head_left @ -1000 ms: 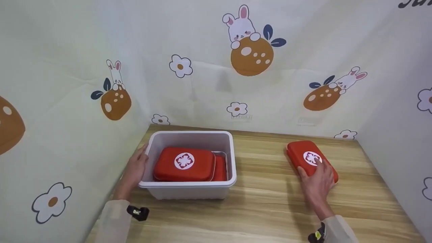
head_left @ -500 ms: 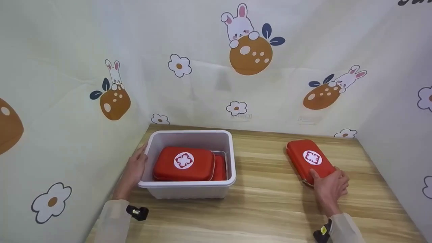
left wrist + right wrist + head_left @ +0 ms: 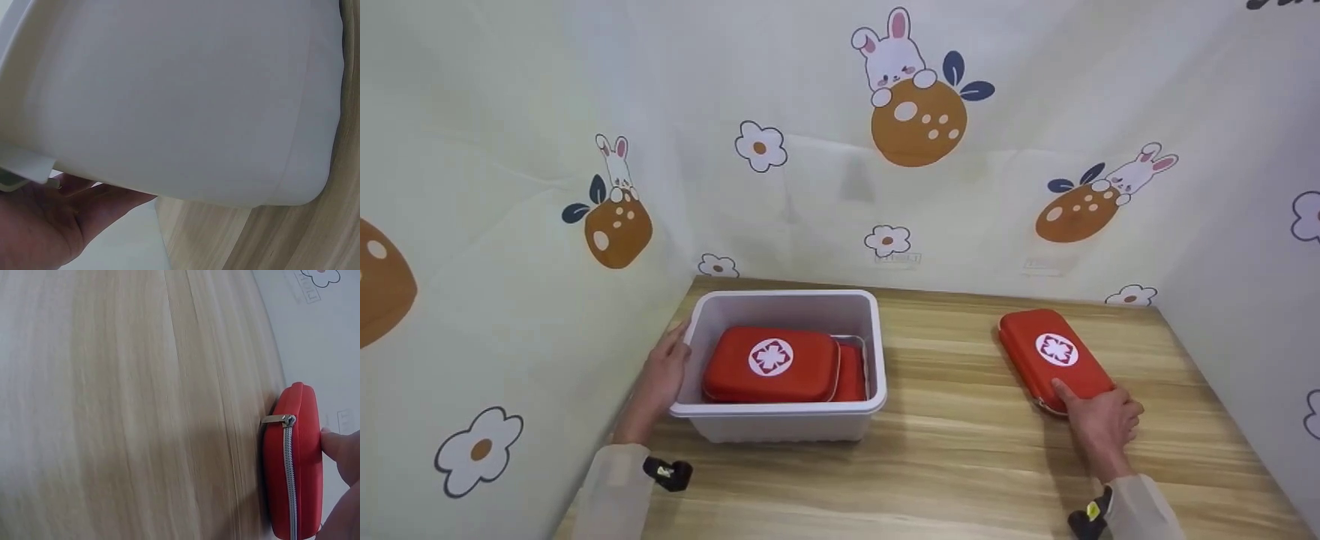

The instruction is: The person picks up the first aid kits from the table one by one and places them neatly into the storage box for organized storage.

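A red zippered first-aid case (image 3: 1054,349) with a white round emblem lies at a slant on the right side of the table. My right hand (image 3: 1104,424) grips its near right corner, thumb on top and fingers down the far side. In the right wrist view the case's zipper (image 3: 289,478) faces the camera. At the left stands a white plastic bin (image 3: 780,409), where a red first-aid case (image 3: 735,367) overlaps another red case (image 3: 851,375). My left hand (image 3: 661,375) rests along the bin's left rim, fingers extended against its outside; part of them is hidden in the left wrist view.
The wood-grain tabletop (image 3: 952,420) extends between the bin and the right-hand case. Printed fabric walls (image 3: 810,202) enclose the table at the back and both sides, close to the bin's left side.
My right hand has slid from the top of the case toward its near right corner and now grips it there. My left hand and the bin have stayed in place.
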Demonstrator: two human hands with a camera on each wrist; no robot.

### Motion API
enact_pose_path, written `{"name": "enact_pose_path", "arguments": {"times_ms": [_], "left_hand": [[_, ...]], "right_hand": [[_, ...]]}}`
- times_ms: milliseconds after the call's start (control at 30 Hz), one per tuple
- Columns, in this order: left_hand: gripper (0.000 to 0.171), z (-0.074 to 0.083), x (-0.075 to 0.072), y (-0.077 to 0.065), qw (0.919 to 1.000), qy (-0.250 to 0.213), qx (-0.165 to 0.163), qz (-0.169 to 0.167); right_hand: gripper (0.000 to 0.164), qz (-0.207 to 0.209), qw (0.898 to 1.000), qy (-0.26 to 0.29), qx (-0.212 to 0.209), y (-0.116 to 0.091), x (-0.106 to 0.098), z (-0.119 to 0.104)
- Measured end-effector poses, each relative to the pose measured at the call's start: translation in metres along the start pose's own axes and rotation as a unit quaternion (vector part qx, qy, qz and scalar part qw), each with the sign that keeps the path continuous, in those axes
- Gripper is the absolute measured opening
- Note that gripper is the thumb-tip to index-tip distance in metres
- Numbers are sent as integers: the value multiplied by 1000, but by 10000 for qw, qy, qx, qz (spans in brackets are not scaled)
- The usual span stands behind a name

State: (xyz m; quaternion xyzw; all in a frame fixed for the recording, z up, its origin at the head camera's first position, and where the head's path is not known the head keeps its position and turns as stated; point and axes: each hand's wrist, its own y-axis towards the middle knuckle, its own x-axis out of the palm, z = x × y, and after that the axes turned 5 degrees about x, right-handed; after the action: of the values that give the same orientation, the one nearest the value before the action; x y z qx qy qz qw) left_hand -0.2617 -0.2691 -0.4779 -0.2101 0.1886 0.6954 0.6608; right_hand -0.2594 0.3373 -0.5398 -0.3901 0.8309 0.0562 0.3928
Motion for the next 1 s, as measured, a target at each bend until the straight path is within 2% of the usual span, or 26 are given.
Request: {"name": "enact_pose_path", "arguments": {"times_ms": [100, 267, 400, 700, 1000], "left_hand": [[55, -1, 0, 0, 10000, 17, -14, -24], [55, -2, 0, -1, 9999, 24, -79, -62], [54, -3, 0, -2, 9999, -150, -25, -13], [54, 0, 1, 1, 9999, -155, -27, -4], [54, 0, 1, 0, 9996, -220, -168, -77]], "right_hand": [[112, -234, 9995, -14, 194, 1, -2, 0], [119, -903, 9945, 26, 534, 2, -6, 5], [116, -1196, 9901, 250, 695, 2, -7, 8], [122, -1133, 9853, 643, 1104, 3, -7, 3], [118, -886, 9831, 1271, 971, -3, -3, -3]]}}
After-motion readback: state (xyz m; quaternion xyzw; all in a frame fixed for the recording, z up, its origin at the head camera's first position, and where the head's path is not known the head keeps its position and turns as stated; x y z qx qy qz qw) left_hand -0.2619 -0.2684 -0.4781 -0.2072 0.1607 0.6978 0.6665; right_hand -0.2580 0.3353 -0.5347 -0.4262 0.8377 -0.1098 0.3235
